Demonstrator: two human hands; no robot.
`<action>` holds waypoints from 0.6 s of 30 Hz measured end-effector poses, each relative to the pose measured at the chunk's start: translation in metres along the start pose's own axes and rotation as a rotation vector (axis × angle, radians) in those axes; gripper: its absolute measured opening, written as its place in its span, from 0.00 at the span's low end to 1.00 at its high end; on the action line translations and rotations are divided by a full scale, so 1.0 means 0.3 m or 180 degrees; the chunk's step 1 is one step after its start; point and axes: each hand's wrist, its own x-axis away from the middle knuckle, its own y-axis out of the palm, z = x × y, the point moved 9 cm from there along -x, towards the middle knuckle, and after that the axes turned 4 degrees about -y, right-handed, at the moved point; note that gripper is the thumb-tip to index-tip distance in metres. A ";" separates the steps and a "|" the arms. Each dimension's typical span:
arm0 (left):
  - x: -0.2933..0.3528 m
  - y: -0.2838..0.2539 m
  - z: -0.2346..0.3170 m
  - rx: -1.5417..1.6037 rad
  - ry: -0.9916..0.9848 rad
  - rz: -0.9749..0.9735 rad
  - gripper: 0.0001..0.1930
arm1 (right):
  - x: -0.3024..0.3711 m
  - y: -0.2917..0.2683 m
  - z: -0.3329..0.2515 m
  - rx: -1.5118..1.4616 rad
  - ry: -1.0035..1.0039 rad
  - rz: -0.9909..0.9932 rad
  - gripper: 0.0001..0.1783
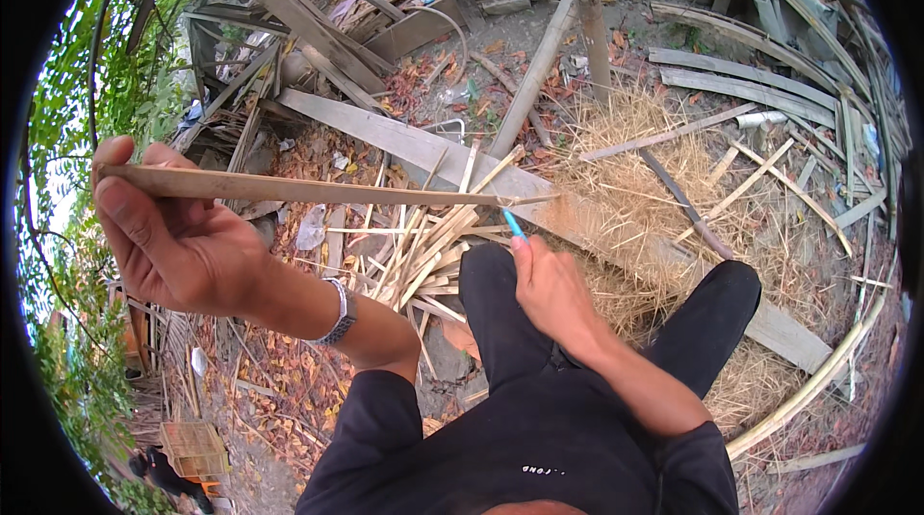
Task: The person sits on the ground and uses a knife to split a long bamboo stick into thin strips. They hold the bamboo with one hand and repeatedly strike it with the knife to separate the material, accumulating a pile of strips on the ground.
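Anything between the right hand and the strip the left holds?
Just the blue object that the right hand grips, by the far end of the wooden strip; nothing else visible.

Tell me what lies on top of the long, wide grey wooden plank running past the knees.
Loose, thin tan shavings cover the plank around its middle, hiding the wood beneath. The black-trousered right knee and the tip of the flat brown wooden strip block other parts from view.
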 end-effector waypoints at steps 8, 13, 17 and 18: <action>-0.013 -0.016 -0.018 0.0102 -0.0032 -0.0088 0.17 | -0.038 0.054 0.153 0.0053 0.0268 -0.0098 0.20; -0.003 -0.054 -0.005 0.0193 -0.0049 -0.0046 0.17 | -0.014 0.053 0.178 0.0157 0.0175 -0.0130 0.22; -0.003 -0.031 -0.002 0.0084 -0.0017 0.0004 0.16 | -0.043 0.096 0.258 0.0250 0.0372 -0.0132 0.23; -0.003 -0.027 0.003 0.0097 0.0003 0.0026 0.16 | -0.055 0.101 0.403 0.0379 0.0783 -0.0338 0.23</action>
